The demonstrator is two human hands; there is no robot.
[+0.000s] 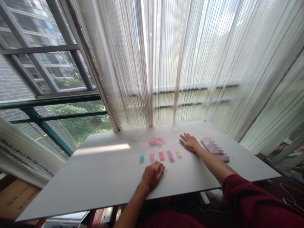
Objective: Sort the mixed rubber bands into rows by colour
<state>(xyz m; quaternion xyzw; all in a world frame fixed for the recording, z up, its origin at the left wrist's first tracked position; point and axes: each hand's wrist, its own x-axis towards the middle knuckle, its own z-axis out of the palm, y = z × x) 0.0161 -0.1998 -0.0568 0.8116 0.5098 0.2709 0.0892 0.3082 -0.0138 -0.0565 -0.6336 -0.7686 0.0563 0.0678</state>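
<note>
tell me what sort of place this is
Probably a home, perhaps an enclosed balcony or a window-side corner: long sheer curtains hang behind a white table, and a framed window on the left looks out on greenery and a multi-storey building.

Small pieces (166,171) partly hidden by left hand (152,174) (count indeterminate); flat device (213,148) partly pixelated; right sleeve (251,196) cropped below.

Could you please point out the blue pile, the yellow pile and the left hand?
Blue pile (142,159): head view, middle of the pile.
Yellow pile (178,154): head view, middle of the pile.
Left hand (152,173): head view, back of the hand.
</note>
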